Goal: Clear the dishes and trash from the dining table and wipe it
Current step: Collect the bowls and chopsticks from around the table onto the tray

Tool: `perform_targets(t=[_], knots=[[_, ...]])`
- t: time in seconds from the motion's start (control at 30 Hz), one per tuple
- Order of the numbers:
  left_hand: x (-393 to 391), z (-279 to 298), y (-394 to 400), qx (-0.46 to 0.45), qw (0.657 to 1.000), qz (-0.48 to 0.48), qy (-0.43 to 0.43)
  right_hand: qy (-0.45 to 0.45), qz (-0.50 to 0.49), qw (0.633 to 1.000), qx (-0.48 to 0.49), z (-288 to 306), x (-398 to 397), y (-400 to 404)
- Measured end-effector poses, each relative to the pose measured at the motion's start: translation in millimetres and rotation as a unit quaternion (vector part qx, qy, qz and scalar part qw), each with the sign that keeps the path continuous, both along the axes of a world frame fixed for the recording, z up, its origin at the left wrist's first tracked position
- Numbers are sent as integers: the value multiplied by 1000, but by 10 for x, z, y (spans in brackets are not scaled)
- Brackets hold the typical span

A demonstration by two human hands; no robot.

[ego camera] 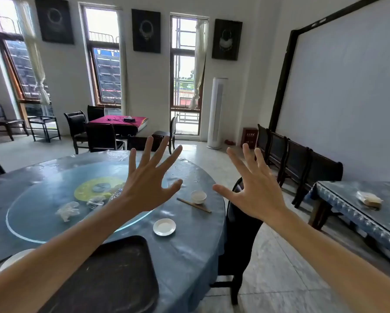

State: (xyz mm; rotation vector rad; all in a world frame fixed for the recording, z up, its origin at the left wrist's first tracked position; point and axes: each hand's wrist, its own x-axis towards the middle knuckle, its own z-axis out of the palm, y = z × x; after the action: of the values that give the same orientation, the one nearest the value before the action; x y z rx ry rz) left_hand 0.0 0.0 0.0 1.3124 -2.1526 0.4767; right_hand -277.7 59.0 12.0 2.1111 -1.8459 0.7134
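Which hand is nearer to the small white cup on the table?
Left, as it appears. The left hand hovers spread just left of the cup; the right hand is spread farther to its right, beyond the table edge, above the chair.

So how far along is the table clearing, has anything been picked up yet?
Barely started, it seems. The dark tray looks bare. Both the left hand and right hand are spread open in the air, holding nothing. Still on the round table: a small bowl, chopsticks, a saucer and crumpled plastic. Wiping comes after.
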Motion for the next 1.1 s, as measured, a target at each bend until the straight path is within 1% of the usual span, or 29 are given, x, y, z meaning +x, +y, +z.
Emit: perform_targets(t=[0.1, 0.23, 0.37, 0.53, 0.7, 0.93, 1.1], knots=[[-62, -119, -280, 25, 1000, 9, -13, -10, -6, 999, 40, -130, -70, -277], [-68, -353, -772, 67, 997, -3, 23, -36, -1, 997, 67, -402, -125, -745], [-90, -645, -1324, 141, 988, -25, 58, -58, 4, 992, 112, -695, -160, -1335], [-74, -969, -2094, 242, 963, -23, 113, -118, -5, 978, 173, -938, -133, -2102], [-85, -1305, -2718, 314, 940, -35, 127, -147, -16, 967, 209, -1184, -126, -2736], [-21, -1879, -3146, 381, 915, -13, 131, -249, -25, 923, 294, -1658, -241, -3306], [1, -2195, -3363, 435, 883, -3, 174, -323, -36, 882, 343, -1953, -321, -3671]])
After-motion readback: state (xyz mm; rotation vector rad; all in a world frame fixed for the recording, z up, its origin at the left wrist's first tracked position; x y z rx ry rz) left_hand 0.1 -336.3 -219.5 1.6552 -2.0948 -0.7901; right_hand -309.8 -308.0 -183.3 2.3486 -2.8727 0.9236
